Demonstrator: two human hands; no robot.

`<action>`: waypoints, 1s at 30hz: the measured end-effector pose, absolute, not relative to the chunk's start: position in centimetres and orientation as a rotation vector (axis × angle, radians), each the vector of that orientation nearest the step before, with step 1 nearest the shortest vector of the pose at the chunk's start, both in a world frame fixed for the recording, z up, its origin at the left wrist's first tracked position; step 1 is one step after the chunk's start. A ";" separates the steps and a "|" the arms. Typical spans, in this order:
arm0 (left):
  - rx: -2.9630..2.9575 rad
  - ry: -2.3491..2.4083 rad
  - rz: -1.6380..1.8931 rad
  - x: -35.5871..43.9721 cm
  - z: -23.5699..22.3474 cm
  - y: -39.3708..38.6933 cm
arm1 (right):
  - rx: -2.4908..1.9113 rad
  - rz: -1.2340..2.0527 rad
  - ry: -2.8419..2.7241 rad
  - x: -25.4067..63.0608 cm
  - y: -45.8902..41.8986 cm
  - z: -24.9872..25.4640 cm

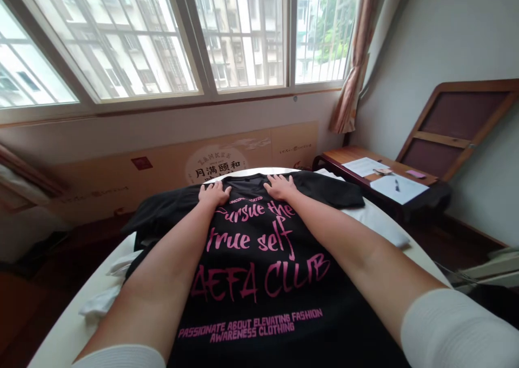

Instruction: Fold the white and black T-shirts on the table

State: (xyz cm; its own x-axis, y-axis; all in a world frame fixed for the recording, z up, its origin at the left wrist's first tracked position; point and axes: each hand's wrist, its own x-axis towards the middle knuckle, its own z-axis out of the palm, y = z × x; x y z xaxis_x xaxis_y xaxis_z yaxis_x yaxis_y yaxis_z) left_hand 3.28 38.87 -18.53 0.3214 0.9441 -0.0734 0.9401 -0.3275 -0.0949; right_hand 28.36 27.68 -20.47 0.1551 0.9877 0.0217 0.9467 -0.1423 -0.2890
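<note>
Black T-shirt is nearest, laid print-up on a pale round-edged table, collar at the far side, near end cut off by the bottom of the view. Pink lettering mostly readable, partly covered by the arms. Left hand and right hand are placed on the shoulders, one each side of the collar, palms down, fingers spread; no pinched fold is seen, though whether any cloth is nipped under the fingertips can't be told. Main risk: if one palm is pressed or pulled harder, the shirt would be skewed and the neckline rucked. Collar sits close to the far edge, so with too much forward push it could be slid over. Sleeve on the left seems to overhang; cloth could be dragged off by its weight. White cloth under the right sleeve could be shifted too, as could white cloth bits at left. Beyond: printed cardboard panel under the window, side table with papers at right, well clear.
</note>
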 end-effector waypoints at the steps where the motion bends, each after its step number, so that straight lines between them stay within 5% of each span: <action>1: -2.522 -1.792 0.168 3.3 -18.6 38.9 | -2.194 0.239 -1.870 28.4 27.3 -20.2; 10: -2.517 -1.773 0.163 3.4 -18.9 39.1 | -2.499 0.043 -1.516 37.7 20.7 -16.3; 17: -2.524 -1.774 0.124 3.3 -18.8 38.6 | -2.407 -0.004 -1.779 39.3 17.9 -15.7; 30: -2.519 -1.792 0.145 3.2 -19.2 38.4 | -2.363 0.295 -1.955 44.1 14.7 -16.0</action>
